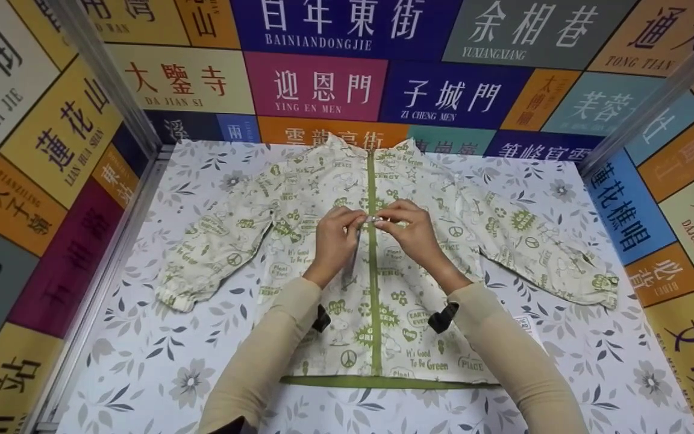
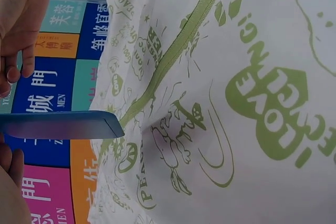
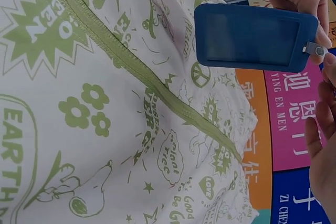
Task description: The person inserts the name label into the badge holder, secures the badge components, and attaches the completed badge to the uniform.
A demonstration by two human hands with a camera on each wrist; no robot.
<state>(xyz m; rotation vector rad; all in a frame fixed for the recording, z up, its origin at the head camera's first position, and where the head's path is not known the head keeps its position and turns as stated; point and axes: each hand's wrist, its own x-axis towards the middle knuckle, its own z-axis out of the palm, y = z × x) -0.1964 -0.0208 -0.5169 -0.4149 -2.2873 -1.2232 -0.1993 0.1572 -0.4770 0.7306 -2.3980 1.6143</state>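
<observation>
A blue card holder (image 3: 247, 38) with a clear window hangs by its short end, where a small strap with a metal snap clip (image 3: 318, 51) is fixed. My left hand (image 1: 336, 238) pinches the holder near that end, and it shows edge-on in the left wrist view. Fingertips of my right hand (image 1: 410, 228) pinch the clip, close against the left fingers. Below both hands a white zip jacket (image 1: 311, 271) with green print lies front up, sleeves spread. Its green zip (image 1: 373, 289) runs straight down the middle between my forearms.
The jacket rests on a table covered in a floral cloth (image 1: 190, 380). Partly behind the right forearm is a small white printed tag (image 1: 526, 323). Walls of coloured name panels (image 1: 317, 84) rise behind and on both sides, with metal frame posts (image 1: 109, 60) at the corners.
</observation>
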